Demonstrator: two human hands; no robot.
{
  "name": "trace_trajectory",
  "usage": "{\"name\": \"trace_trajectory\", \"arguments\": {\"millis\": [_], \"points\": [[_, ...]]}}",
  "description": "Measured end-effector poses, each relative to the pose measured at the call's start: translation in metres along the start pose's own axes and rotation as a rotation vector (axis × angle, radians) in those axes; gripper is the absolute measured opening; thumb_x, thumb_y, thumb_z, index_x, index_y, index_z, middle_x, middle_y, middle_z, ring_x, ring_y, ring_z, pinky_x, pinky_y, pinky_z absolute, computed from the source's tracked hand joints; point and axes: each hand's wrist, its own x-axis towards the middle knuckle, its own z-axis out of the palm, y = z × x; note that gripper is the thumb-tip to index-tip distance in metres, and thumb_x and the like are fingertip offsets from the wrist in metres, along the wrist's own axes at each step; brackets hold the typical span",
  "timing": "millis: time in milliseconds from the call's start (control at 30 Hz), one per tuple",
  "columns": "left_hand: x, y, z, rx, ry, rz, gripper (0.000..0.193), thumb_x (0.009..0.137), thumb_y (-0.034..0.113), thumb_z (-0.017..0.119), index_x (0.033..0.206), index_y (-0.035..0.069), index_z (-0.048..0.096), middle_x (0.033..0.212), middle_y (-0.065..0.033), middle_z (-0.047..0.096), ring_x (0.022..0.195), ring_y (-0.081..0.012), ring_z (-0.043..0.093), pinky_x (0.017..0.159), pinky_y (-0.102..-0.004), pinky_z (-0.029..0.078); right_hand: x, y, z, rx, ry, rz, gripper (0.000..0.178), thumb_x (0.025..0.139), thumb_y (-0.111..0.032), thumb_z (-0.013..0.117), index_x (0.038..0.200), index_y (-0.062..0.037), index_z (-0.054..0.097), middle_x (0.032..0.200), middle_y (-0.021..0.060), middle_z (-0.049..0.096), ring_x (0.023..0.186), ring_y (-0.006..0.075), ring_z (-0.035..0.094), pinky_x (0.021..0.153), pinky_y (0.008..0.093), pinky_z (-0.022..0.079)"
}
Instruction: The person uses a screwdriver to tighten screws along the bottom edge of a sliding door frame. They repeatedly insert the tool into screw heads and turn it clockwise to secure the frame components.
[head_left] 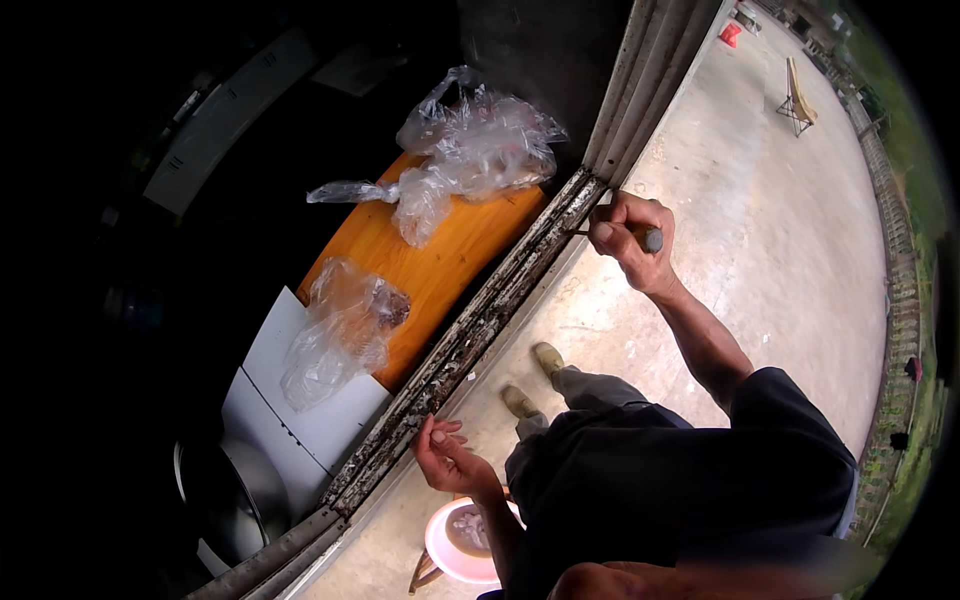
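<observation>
A dirty window track (490, 318) runs diagonally across the view, dark grime and pale flakes along its grooves. Near its upper end, my right hand (636, 238) is closed around a screwdriver-like tool (653, 240). The rounded grey handle end sticks out of the fist, and a thin dark shaft points left at the track; whether its tip touches the grime I cannot tell. Farther down, my left hand (450, 462) is beside the outer edge of the track, its fingers loosely bent and apart, with nothing seen in it.
Inside the window, clear plastic bags (480, 140) lie on an orange wooden board (440, 260), and another bag (345, 330) overlaps a white surface (270, 400). A metal pot (250, 480) stands lower left. Outside are a pink-rimmed basin (440, 550) near my left forearm and a distant chair (797, 100).
</observation>
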Motion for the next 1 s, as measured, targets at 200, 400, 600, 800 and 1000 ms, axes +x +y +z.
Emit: {"name": "trace_trajectory", "arguments": {"millis": [200, 400, 600, 800, 1000], "points": [[-0.003, -0.002, -0.015, 0.074, 0.032, -0.038, 0.027, 0.108, 0.017, 0.051, 0.122, -0.002, 0.064, 0.09, -0.0085, 0.066, 0.078, -0.0147, 0.063, 0.061, -0.0262, 0.046, -0.033, -0.024, 0.036, 0.172, -0.436, -0.5, 0.029, 0.079, 0.0, 0.067, 0.064, -0.0078, 0.043, 0.056, 0.0063, 0.045, 0.046, 0.0276, 0.047, 0.045, 0.0379, 0.033], [-0.019, 0.011, -0.004, 0.087, 0.082, -0.042, 0.03, 0.108, 0.023, 0.052, 0.123, -0.001, 0.063, 0.084, -0.0057, 0.065, 0.079, -0.0132, 0.062, 0.06, -0.0239, 0.043, -0.005, 0.027, -0.013, -0.043, -0.215, -0.459, 0.027, 0.085, -0.003, 0.063, 0.07, -0.0061, 0.04, 0.057, 0.008, 0.043, 0.046, 0.0263, 0.042, 0.045, 0.0385, 0.033], [-0.046, 0.032, 0.034, 0.078, 0.103, -0.092, 0.029, 0.108, 0.021, 0.051, 0.124, -0.001, 0.062, 0.088, -0.008, 0.066, 0.081, -0.0154, 0.063, 0.063, -0.0251, 0.045, -0.052, -0.014, 0.024, 0.465, -0.578, -0.659, 0.029, 0.081, 0.001, 0.063, 0.064, -0.0069, 0.041, 0.056, 0.0061, 0.04, 0.045, 0.0298, 0.042, 0.045, 0.0404, 0.032], [-0.078, 0.06, 0.068, 0.082, 0.15, -0.097, 0.029, 0.109, 0.021, 0.05, 0.125, 0.0, 0.061, 0.086, -0.0081, 0.066, 0.082, -0.0155, 0.064, 0.065, -0.0254, 0.047, -0.006, 0.036, -0.055, 0.218, -0.281, -0.604, 0.025, 0.085, -0.003, 0.06, 0.07, -0.0073, 0.041, 0.057, 0.0045, 0.047, 0.044, 0.023, 0.043, 0.045, 0.0362, 0.036], [-0.113, 0.069, 0.099, 0.087, 0.197, -0.124, 0.026, 0.108, 0.019, 0.051, 0.121, 0.0, 0.064, 0.083, -0.0066, 0.065, 0.078, -0.0145, 0.063, 0.061, -0.0247, 0.046, -0.029, 0.034, -0.052, 0.534, -0.376, -0.512, 0.028, 0.082, 0.0, 0.062, 0.067, -0.007, 0.04, 0.058, 0.0061, 0.046, 0.048, 0.0261, 0.045, 0.046, 0.0371, 0.035]]}}
